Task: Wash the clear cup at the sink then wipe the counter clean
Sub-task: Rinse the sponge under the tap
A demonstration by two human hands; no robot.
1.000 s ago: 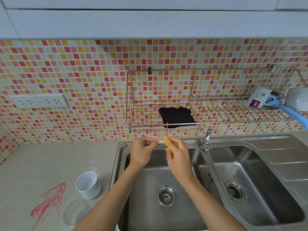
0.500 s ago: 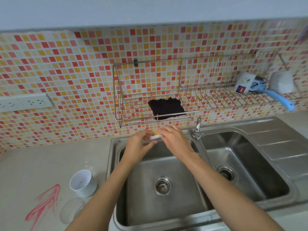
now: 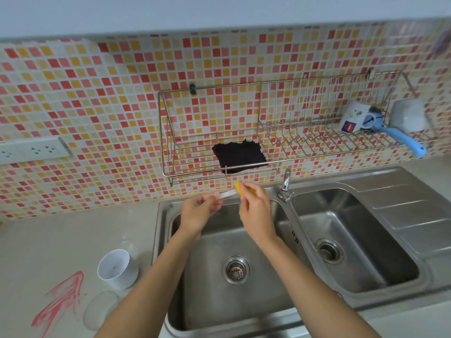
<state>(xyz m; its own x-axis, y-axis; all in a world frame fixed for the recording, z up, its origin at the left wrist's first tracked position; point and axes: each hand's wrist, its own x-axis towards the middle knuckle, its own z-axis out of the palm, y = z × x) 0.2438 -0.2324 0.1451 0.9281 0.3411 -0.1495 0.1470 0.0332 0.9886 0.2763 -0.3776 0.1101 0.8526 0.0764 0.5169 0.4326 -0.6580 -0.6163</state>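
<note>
Hands just parted: right hand (image 3: 256, 211) pinches small yellow sponge (image 3: 238, 187), left hand (image 3: 200, 213) pinches thin white strip (image 3: 228, 194); clear cup (image 3: 102, 311) still unwashed

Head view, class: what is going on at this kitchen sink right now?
A person works over the left sink basin. The left hand pinches a thin white strip, and the right hand holds a yellow sponge at the strip's far end. The clear cup sits untouched on the counter beside a white cup. The red smear is not yet wiped.
</note>
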